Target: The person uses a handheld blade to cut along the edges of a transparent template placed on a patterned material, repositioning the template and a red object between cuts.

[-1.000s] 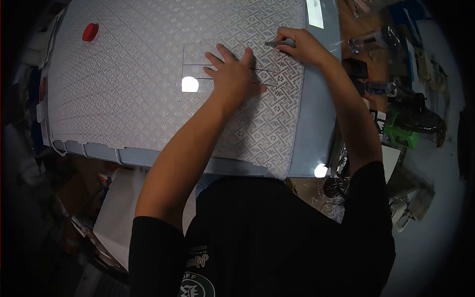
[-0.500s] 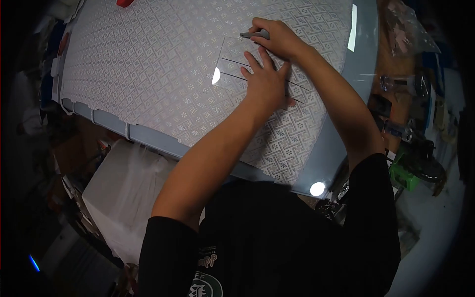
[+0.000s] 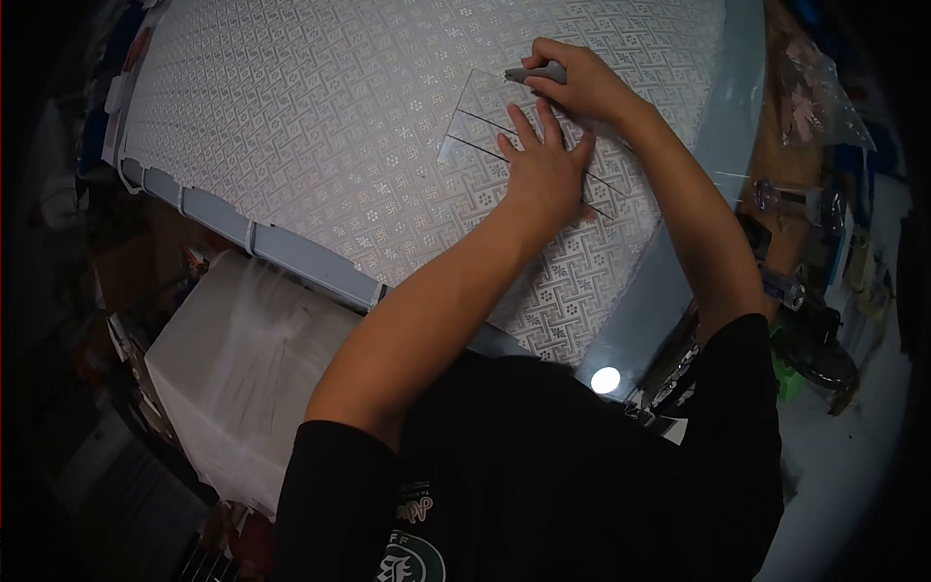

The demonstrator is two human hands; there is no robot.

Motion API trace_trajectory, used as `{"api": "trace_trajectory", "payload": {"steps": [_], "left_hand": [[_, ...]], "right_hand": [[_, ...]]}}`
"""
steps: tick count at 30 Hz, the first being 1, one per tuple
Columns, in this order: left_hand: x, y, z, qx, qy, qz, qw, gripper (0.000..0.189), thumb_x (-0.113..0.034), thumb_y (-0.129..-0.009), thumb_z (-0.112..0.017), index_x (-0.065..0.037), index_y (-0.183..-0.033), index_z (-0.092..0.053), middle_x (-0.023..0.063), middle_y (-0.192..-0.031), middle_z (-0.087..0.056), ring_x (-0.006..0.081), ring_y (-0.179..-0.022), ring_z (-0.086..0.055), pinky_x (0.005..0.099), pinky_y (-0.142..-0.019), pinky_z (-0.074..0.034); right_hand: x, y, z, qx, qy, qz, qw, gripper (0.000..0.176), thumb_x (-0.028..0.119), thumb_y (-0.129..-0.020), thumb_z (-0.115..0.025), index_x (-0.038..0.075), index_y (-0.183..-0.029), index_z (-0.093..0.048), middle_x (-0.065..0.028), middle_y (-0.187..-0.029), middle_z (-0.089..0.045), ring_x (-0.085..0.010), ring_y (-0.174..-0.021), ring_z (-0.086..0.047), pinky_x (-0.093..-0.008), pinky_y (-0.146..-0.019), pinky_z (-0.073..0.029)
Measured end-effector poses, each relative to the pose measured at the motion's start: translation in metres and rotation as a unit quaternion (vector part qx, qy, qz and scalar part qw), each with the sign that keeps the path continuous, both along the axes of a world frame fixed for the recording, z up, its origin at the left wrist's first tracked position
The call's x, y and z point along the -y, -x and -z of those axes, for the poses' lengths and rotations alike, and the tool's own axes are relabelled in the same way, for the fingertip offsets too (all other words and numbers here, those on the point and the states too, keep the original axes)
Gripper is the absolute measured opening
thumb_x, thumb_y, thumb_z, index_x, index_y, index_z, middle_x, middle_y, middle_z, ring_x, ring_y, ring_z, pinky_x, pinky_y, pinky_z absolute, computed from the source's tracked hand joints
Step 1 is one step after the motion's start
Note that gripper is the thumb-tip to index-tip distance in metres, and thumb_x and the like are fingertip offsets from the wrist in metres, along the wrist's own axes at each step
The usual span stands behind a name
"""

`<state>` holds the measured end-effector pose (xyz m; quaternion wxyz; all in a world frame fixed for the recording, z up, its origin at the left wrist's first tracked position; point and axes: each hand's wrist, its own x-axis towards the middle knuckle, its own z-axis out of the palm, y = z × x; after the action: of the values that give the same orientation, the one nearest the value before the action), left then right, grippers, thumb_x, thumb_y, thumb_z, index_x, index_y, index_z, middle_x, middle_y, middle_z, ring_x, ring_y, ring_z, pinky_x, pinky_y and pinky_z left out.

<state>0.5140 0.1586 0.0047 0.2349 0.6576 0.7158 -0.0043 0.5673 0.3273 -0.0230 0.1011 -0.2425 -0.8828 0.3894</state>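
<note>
On a grey-and-white patterned fabric (image 3: 388,155) lies a clear rectangular template (image 3: 467,136) crossed by two dark lines. My left hand (image 3: 545,179) is spread flat on the template, pressing it against the fabric. Just beyond it, my right hand (image 3: 582,82) grips a small grey hand tool with a narrow tip (image 3: 536,73), its fingers wrapped around the body. The tool points left, and its tip is right at the template's far edge. Its exact kind is hard to make out. Part of the template is hidden under my left hand and wrist.
The fabric covers a blue-grey table (image 3: 669,262) whose near edge carries white clips (image 3: 250,236). A box wrapped in clear plastic (image 3: 242,359) stands below the table at left. To the right are a plastic bag (image 3: 810,92) and a green object (image 3: 790,380).
The whole view has shifted, so the table, template and both hands appear farther right. My left hand stays spread on the template, and my right hand still holds the grey tool near its far edge.
</note>
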Motion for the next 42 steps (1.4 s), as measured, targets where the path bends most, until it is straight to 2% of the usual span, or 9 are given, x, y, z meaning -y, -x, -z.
{"api": "trace_trajectory", "payload": {"steps": [7, 13, 16, 18, 27, 32, 36, 41, 42], "left_hand": [[0.0, 0.0, 0.001, 0.0, 0.001, -0.002, 1.0, 0.11, -0.058, -0.067, -0.091, -0.026, -0.159, -0.042, 0.0377, -0.165, -0.016, 0.071, -0.147, -0.009, 0.08, -0.109, -0.03], [0.0, 0.0, 0.001, -0.004, 0.0, 0.004, 1.0, 0.107, -0.058, -0.067, -0.091, -0.024, -0.157, -0.044, 0.0369, -0.165, -0.017, 0.0707, -0.146, -0.012, 0.0799, -0.108, -0.032], [0.001, 0.0, 0.006, -0.019, -0.022, 0.012, 1.0, 0.111, -0.056, -0.062, -0.094, -0.026, -0.156, -0.042, 0.0392, -0.162, -0.018, 0.0755, -0.141, -0.017, 0.0815, -0.102, -0.038], [0.001, 0.0, 0.008, -0.019, -0.02, 0.011, 1.0, 0.111, -0.056, -0.062, -0.094, -0.026, -0.156, -0.042, 0.0389, -0.162, -0.018, 0.0754, -0.141, -0.017, 0.0814, -0.102, -0.037], [0.002, 0.0, 0.004, -0.026, -0.026, 0.014, 0.999, 0.112, -0.058, -0.062, -0.093, -0.027, -0.156, -0.042, 0.0378, -0.163, -0.019, 0.0754, -0.141, -0.017, 0.0802, -0.104, -0.037], [0.003, 0.006, -0.004, 0.015, -0.008, 0.018, 1.0, 0.11, -0.055, -0.065, -0.093, -0.023, -0.157, -0.043, 0.0378, -0.166, -0.014, 0.0714, -0.146, -0.01, 0.0795, -0.109, -0.031], [0.004, 0.01, 0.0, 0.061, -0.018, 0.009, 0.998, 0.111, -0.046, -0.064, -0.097, -0.031, -0.158, -0.041, 0.0373, -0.165, -0.016, 0.072, -0.145, -0.011, 0.0798, -0.108, -0.033], [-0.001, 0.008, 0.007, 0.01, -0.023, -0.028, 0.999, 0.125, -0.049, -0.063, -0.096, -0.005, -0.16, -0.033, 0.0313, -0.166, -0.021, 0.0653, -0.148, -0.017, 0.0728, -0.111, -0.037], [-0.001, 0.008, 0.004, 0.013, -0.021, -0.025, 0.999, 0.125, -0.049, -0.063, -0.096, -0.005, -0.16, -0.033, 0.0313, -0.166, -0.021, 0.0653, -0.148, -0.017, 0.0728, -0.111, -0.037]], "right_hand": [[-0.001, 0.018, 0.002, 0.022, -0.075, -0.027, 0.997, 0.023, 0.015, -0.093, -0.077, 0.005, -0.108, -0.062, -0.0106, -0.107, -0.075, -0.028, -0.099, -0.072, -0.0381, -0.087, -0.055], [0.014, 0.035, 0.034, -0.069, 0.008, 0.031, 0.997, 0.023, 0.016, -0.094, -0.077, 0.005, -0.108, -0.063, -0.0087, -0.108, -0.076, -0.0258, -0.099, -0.072, -0.0378, -0.088, -0.055], [0.014, 0.037, 0.038, -0.126, 0.001, 0.042, 0.991, 0.023, 0.017, -0.092, -0.078, 0.007, -0.108, -0.065, -0.0125, -0.103, -0.074, -0.0327, -0.095, -0.072, -0.0415, -0.082, -0.055], [0.014, 0.035, 0.037, -0.081, 0.012, 0.05, 0.995, 0.023, 0.016, -0.094, -0.077, 0.006, -0.108, -0.064, -0.0072, -0.109, -0.076, -0.0244, -0.099, -0.072, -0.0378, -0.088, -0.055], [0.022, 0.032, 0.018, -0.062, 0.073, 0.101, 0.99, 0.023, 0.019, -0.094, -0.078, 0.007, -0.11, -0.065, -0.006, -0.103, -0.074, -0.0176, -0.093, -0.069, -0.0336, -0.083, -0.055], [0.04, -0.031, 0.001, -0.133, 0.048, 0.232, 0.962, 0.023, 0.018, -0.092, -0.079, 0.006, -0.108, -0.067, -0.0045, -0.098, -0.073, -0.0145, -0.09, -0.067, -0.032, -0.081, -0.054], [0.069, -0.123, -0.016, -0.151, 0.005, 0.294, 0.944, 0.023, 0.016, -0.091, -0.079, 0.004, -0.105, -0.066, -0.003, -0.094, -0.07, -0.012, -0.089, -0.063, -0.0291, -0.081, -0.052], [0.135, -0.194, -0.032, -0.059, 0.052, 0.147, 0.986, 0.017, 0.012, -0.093, -0.077, 0.005, -0.104, -0.067, -0.004, -0.094, -0.071, -0.0143, -0.089, -0.065, -0.0293, -0.08, -0.052], [0.146, -0.197, -0.032, -0.021, 0.063, 0.104, 0.992, 0.016, 0.011, -0.093, -0.076, 0.004, -0.105, -0.067, -0.0059, -0.095, -0.072, -0.0179, -0.089, -0.068, -0.0313, -0.08, -0.053]]}}
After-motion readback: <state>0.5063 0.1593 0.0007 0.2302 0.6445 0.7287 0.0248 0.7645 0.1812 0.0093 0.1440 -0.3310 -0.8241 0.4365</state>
